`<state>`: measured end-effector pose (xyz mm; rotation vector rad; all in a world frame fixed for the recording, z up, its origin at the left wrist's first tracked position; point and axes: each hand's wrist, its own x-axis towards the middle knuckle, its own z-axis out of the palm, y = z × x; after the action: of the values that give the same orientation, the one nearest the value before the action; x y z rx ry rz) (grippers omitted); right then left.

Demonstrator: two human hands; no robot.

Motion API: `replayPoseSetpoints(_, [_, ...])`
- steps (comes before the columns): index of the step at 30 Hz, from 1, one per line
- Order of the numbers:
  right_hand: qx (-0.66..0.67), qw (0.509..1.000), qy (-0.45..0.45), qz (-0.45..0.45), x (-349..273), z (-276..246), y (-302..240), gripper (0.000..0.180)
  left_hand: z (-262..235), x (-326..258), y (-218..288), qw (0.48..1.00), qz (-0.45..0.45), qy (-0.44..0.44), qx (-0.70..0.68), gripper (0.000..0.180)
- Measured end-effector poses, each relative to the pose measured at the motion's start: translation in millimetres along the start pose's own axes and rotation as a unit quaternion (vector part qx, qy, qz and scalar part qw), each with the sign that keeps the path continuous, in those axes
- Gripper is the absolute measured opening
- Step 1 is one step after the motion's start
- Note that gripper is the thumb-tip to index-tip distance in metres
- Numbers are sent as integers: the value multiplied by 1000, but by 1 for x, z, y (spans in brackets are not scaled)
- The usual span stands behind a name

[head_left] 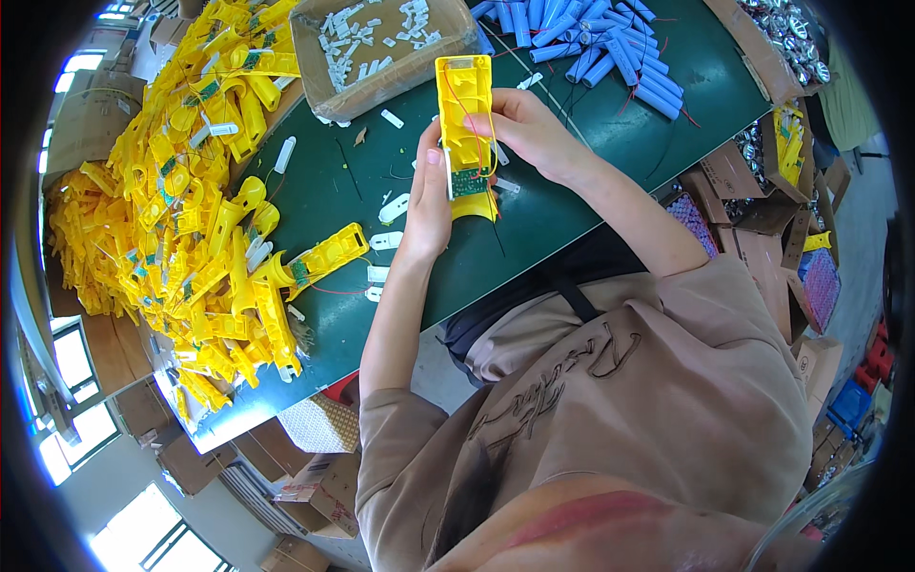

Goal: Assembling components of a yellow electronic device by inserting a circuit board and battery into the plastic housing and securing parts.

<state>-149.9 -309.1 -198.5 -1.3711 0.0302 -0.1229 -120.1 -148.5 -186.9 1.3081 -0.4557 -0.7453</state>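
Above the green table (324, 205) I hold a yellow plastic housing half (465, 91) upright, its hollow inside facing me. A green circuit board (470, 181) sits in its lower part, and thin red and yellow wires run along it. My left hand (431, 195) grips the housing's left edge, thumb along the side. From the right, my right hand (524, 133) reaches its fingers to the inside, near the wires; the fingertips are partly hidden. Small white plastic parts (394, 209) lie on the table beside my left hand.
A large heap of yellow housings (181, 200) with boards covers the left side. A cardboard box (381, 88) of small white pieces stands at the back. Blue cylindrical cells (610, 48) with wires lie at the back right. Boxes of shiny metallic parts (786, 38) stand beyond the right edge.
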Motion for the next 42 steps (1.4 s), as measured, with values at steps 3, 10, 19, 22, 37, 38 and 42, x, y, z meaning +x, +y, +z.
replayPoseSetpoints(3, [27, 999, 2, -28, -3, 5, -5, 24, 1, 0, -2, 999, 33, -12, 18, 56])
replayPoseSetpoints(10, [70, 997, -11, 34, -7, 13, -6, 30, -2, -2, -1, 999, 8, -33, -15, 57])
replayPoseSetpoints(19, [108, 993, -32, -27, -8, 9, -7, 26, 2, -4, 0, 998, 21, -57, -5, 64])
replayPoseSetpoints(22, [60, 998, 10, -22, -8, 9, -11, 26, 4, -3, -1, 998, 54, -28, 20, 62])
replayPoseSetpoints(37, [6, 999, -34, -7, 2, 3, -8, 31, -1, -3, 10, 998, 45, 4, 32, 59])
replayPoseSetpoints(38, [14, 999, -42, -3, 2, 3, -7, 31, 0, -3, 13, 1000, 28, 0, 12, 57])
replayPoseSetpoints(42, [-18, 1000, 6, -16, -1, 8, -7, 30, 0, -2, 9, 1000, 4, -16, -12, 57])
